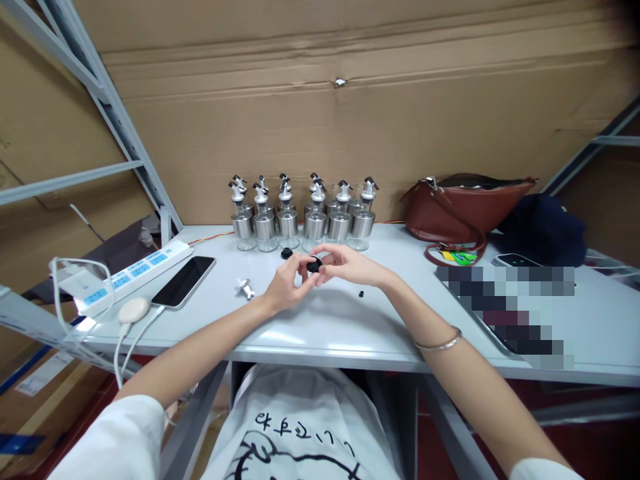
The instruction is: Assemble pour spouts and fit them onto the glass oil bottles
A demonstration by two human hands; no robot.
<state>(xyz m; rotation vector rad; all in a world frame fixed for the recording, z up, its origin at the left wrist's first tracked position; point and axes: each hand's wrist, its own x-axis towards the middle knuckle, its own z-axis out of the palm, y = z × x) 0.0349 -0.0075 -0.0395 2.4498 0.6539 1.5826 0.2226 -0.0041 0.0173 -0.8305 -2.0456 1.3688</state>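
Both hands meet over the middle of the table around a small round black part [314,265], whose exact kind I cannot make out. My left hand [290,283] pinches it from the left; my right hand [347,264] closes on it from the right. Just behind my left fingers lies another black part [287,253]. A white pour spout [245,289] rests on its side, left of my left hand. To the right sits a tiny black piece [361,293]. Beyond the hands stand several glass bottles [315,225] with steel sleeves and spout tops.
At left are a white power strip [137,277], a phone [184,283] and a round white charger [134,310] with cables. A brown leather bag [465,210], a dark cap [543,230] and another phone [517,260] are at right, near a partly pixelated tablet-like device [480,313]. Cardboard [350,133] backs the table.
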